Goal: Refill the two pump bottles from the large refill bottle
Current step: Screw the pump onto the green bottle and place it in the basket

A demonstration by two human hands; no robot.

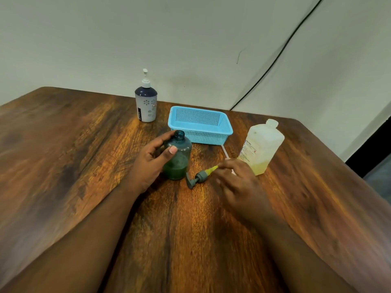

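Steadying the green pump bottle (177,158) with our left hand (151,163), we have the fingers curled around its shoulder and the thumb pressed on its front, so that grip is closed on the bottle. It stands upright near the middle of the desk (63,166), its neck open and only a shallow layer of green liquid in the bottom. Its grey pump head (197,178) lies on its side just beside the bottle's base, with the yellowish stem pointing toward our right hand (237,180). That hand is blurred; its fingertips sit at the end of the stem, and we cannot tell whether they pinch it or have let go.

We judge the step in hand to be setting the removed pump aside. The next move calls for the right hand to take the large refill bottle (261,146), which stands uncapped just beyond that hand with only a little pale yellow liquid left in it, then tip it over the narrow open neck. A slow, well-aimed pour matters there.

Counting: two pump bottles, the green one and a white and navy pump bottle (146,104) at the far edge with its pump in place; one refill bottle; one loose pump head; one blue basket (201,125), empty as far as we see.
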